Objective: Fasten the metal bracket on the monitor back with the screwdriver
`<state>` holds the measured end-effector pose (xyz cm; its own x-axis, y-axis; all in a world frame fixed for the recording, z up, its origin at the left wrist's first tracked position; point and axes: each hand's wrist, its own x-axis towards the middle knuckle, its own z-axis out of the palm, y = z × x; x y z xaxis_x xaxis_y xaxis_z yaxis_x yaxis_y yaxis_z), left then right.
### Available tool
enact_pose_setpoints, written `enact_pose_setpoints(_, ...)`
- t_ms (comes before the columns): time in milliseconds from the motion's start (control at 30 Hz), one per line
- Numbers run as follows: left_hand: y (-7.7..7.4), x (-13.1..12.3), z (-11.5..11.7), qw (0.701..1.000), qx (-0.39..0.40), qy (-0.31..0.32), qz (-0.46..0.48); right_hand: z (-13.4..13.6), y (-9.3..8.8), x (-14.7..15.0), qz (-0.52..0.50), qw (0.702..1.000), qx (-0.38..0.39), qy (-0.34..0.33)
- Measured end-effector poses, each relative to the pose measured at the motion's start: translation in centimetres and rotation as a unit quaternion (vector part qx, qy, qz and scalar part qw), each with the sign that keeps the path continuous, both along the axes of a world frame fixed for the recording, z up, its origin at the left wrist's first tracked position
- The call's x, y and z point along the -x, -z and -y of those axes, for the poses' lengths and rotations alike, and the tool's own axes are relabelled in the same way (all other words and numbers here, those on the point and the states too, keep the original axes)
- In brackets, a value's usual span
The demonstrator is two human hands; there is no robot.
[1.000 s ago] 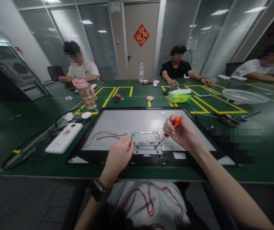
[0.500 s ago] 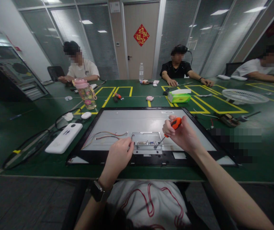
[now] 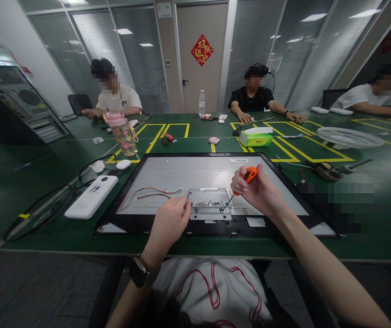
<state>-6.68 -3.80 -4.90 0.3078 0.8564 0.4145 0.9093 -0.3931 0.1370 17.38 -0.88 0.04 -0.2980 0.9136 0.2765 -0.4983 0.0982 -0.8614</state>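
A flat display panel (image 3: pixel 195 175) with a black frame lies on the table before me. On its near middle part sits a silvery metal bracket (image 3: pixel 200 192) with a row of connector ports (image 3: pixel 209 204). My right hand (image 3: pixel 255 191) is wrapped round the orange-and-black handle of a screwdriver (image 3: pixel 250 174). The screwdriver slants down to the left, its tip at the bracket's near right part. My left hand (image 3: pixel 171 216) has its fingers pinched at the bracket's left edge, and the fingertips are partly hidden. Thin wires (image 3: pixel 154 193) lie on the panel left of the bracket.
Left of the panel are a white power bank (image 3: pixel 92 197), a black cable (image 3: pixel 41 214) and a pink-lidded bottle (image 3: pixel 122 134). Beyond it stands a green tissue pack (image 3: pixel 256 136). A white fan grille (image 3: pixel 349 136) lies at the right. Several people sit around the table.
The screwdriver handle has shifted very slightly left with my right hand, its tip staying at the bracket. My left hand keeps its place.
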Motion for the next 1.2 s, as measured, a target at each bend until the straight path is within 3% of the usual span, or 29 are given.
enact_pose_setpoints(167,-0.04,-0.05,0.02,1.000,-0.001,-0.001,-0.004,0.13,0.11,0.27,-0.002,1.000,-0.003,0.013)
enact_pose_setpoints(433,0.02,-0.03,0.01,1.000,0.014,-0.003,-0.005,0.13,0.06,0.32,-0.019,0.999,-0.019,-0.027)
enact_pose_setpoints(1033,0.14,0.04,-0.04,1.000,0.009,0.000,0.005,0.12,0.58,0.52,-0.001,1.000,-0.020,0.006)
enact_pose_setpoints(1200,0.00,-0.15,-0.01,1.000,0.007,-0.002,-0.001,0.11,0.68,0.30,-0.002,0.999,-0.024,-0.031)
